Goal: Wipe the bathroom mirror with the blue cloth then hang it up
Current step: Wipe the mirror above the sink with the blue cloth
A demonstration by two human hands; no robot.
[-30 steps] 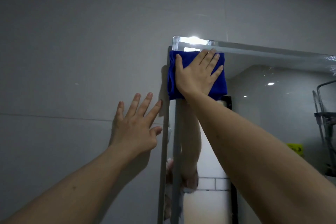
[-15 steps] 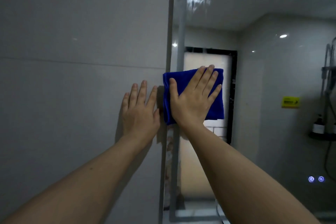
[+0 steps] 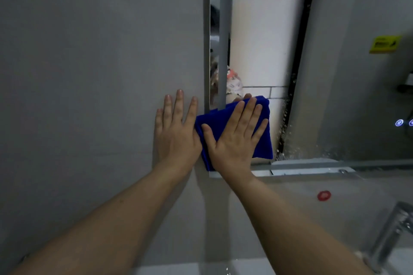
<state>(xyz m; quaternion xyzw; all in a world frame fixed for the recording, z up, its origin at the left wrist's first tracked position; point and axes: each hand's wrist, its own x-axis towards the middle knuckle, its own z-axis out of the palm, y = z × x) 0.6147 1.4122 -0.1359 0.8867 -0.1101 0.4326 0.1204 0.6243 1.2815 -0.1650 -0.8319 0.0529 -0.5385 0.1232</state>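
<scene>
A folded blue cloth (image 3: 264, 140) lies flat against the bottom left corner of the bathroom mirror (image 3: 335, 87). My right hand (image 3: 234, 138) presses it to the glass with straight, spread fingers. My left hand (image 3: 175, 129) rests flat on the grey wall tile just left of the mirror's edge, fingers straight, its side touching the cloth. Water drops speckle the glass to the right of the cloth. The mirror's upper part is out of frame.
A chrome tap (image 3: 393, 236) rises at the lower right above a pale basin edge. A small red round thing (image 3: 324, 195) sits on the wall below the mirror. Two lit touch buttons (image 3: 399, 122) glow on the mirror's right. A yellow sticker (image 3: 383, 44) shows in the reflection.
My right hand slid the cloth down the mirror's left edge from the top corner to the bottom corner. My left hand moved down the wall alongside it.
</scene>
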